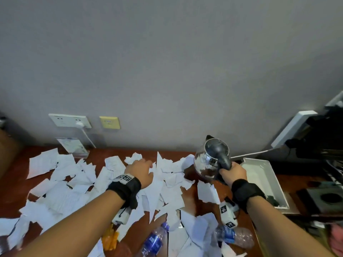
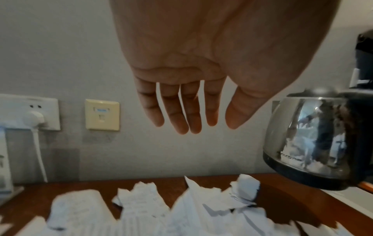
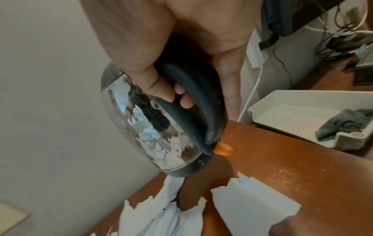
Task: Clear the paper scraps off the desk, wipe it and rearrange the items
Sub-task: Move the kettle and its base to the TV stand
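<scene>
Paper scraps are lying all over the desk, from the near edge, where a water bottle is lying among them, toward the far wall. Farther in, the left hand is hovering over them flat and empty, fingers straight, while the right hand is gripping the kettle by its handle, holding it clear of the desk. Clearing is seemingly only beginning; the next move is likely calling for a scrap-free spot for the kettle, perhaps by the tray at far right.

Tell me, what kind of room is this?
Likely a hotel room, though an office is possible: a wooden desk against a wall with sockets, an electric kettle in the right hand, a white tray and bottled water.
</scene>
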